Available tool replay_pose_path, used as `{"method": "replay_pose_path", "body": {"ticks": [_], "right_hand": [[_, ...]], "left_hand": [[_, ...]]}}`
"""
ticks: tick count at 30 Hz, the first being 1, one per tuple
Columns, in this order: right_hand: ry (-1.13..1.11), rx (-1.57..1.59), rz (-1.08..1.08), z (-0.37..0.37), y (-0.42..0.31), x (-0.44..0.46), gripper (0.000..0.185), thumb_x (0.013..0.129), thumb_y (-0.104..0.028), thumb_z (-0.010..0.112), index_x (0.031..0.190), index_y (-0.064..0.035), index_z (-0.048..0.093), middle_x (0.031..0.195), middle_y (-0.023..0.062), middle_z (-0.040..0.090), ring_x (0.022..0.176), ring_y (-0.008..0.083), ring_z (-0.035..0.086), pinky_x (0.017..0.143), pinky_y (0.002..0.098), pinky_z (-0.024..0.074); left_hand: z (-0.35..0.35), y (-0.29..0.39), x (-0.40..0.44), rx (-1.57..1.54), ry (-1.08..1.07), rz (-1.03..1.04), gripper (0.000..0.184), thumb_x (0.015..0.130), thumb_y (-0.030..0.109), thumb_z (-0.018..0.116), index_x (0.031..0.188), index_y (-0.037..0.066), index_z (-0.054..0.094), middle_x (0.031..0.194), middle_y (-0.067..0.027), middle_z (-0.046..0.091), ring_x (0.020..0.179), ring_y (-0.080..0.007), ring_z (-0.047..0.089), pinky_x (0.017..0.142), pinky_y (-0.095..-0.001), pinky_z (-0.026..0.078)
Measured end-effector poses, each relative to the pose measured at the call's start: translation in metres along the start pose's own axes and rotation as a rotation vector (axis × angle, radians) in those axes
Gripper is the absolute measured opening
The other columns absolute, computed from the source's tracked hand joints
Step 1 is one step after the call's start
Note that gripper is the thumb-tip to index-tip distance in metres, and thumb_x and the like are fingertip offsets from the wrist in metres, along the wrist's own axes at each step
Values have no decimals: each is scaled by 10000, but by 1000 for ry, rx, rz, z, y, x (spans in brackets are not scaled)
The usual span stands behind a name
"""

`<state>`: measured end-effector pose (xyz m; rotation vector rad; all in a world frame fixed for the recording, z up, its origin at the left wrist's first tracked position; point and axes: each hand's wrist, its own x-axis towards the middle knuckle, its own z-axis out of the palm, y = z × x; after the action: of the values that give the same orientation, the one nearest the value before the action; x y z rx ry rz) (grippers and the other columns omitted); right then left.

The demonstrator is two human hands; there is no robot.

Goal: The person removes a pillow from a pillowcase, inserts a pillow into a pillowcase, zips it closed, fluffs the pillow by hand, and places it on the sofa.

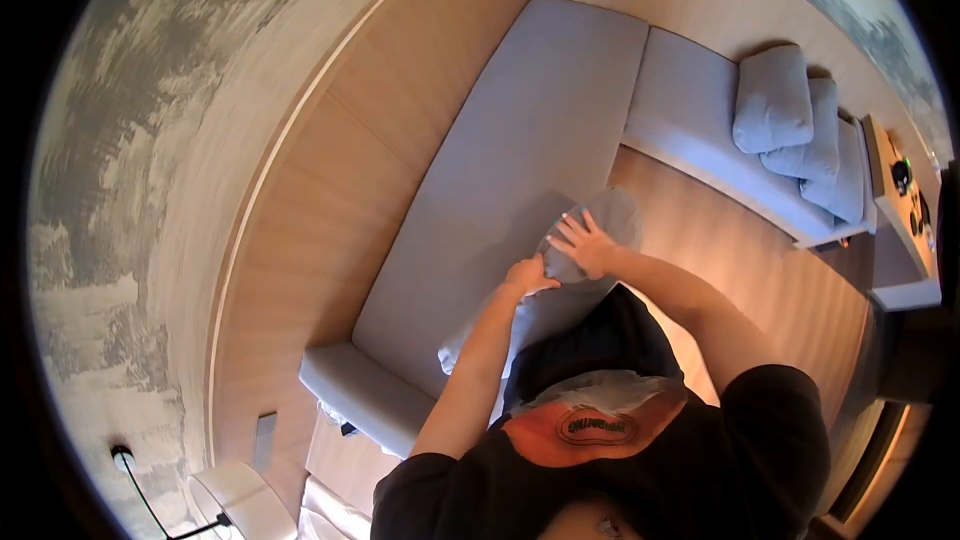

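Observation:
A grey cushion (pixel 620 217) is in front of my body, over the front edge of the grey sofa seat (pixel 540 110). My right hand (pixel 583 244) lies on the cushion with its fingers spread. My left hand (pixel 531 276) is closed on the cushion's near left side; its fingertips are partly hidden. Grey fabric, perhaps part of the same cushion or a second one, shows below my hands and beside my left forearm. I cannot tell where one piece ends.
Several grey cushions (pixel 773 100) lean at the far right end of the corner sofa. A wooden shelf (pixel 895 200) with small items stands beside them. Wood panelling (pixel 350 140) backs the seat. A lamp (pixel 240 502) is at lower left, and wooden floor (pixel 740 230) lies to the right.

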<state>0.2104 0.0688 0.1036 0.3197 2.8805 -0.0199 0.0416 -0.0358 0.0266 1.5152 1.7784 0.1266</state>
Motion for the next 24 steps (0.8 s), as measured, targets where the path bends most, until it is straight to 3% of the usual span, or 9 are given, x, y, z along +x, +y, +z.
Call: {"method": "replay_pose_path", "body": {"ticks": [3,6,9,12,16,19,24], "right_hand": [[-73,-68,8,-2,-19,13,921,544,-273,750,1327,-78,305,1317,198,351,1280,330,270,1032,600,104],[65,-176,-13,25,-27,27,685,599,-293,716,1193,-63,462,1217,153,459,1213,288,371,1034,541,182],[344,-172,-19,88,-37,44,449,640,-278,683,1025,-79,563,1083,76,548,1105,225,462,972,421,307],[204,23,32,87,-38,27,325,663,-251,658,945,-104,593,996,24,579,1014,181,502,871,334,362],[-65,103,72,69,-15,-14,313,670,-262,657,944,-117,614,973,32,605,978,194,539,819,324,388],[-188,232,112,79,15,-42,268,682,-227,643,927,-118,642,965,73,627,944,224,583,787,347,439],[-337,397,195,93,69,-95,232,698,-154,581,911,-112,664,960,121,642,921,262,615,746,379,497]], "left_hand": [[-3,2,-11,39,86,16,748,623,499,723,1068,-53,485,934,-244,611,886,-379,593,769,-438,467],[-2,8,-15,85,86,-48,712,626,492,722,1049,-40,509,931,-231,619,876,-372,600,762,-444,472],[3,19,-14,112,45,-85,665,631,500,712,1026,-6,538,927,-203,630,860,-366,604,754,-445,474],[3,48,-16,159,7,-121,614,646,520,690,1011,43,562,926,-176,636,852,-358,604,753,-441,475],[31,68,5,231,23,-51,571,661,538,665,1006,92,575,905,-165,640,848,-347,605,755,-428,477],[40,90,22,130,-46,-36,541,651,506,688,1004,113,570,1025,-143,617,998,-325,555,823,-453,443],[37,110,39,285,-77,26,890,524,468,779,1256,144,390,1275,-126,440,1223,-349,346,965,-491,330]]}}
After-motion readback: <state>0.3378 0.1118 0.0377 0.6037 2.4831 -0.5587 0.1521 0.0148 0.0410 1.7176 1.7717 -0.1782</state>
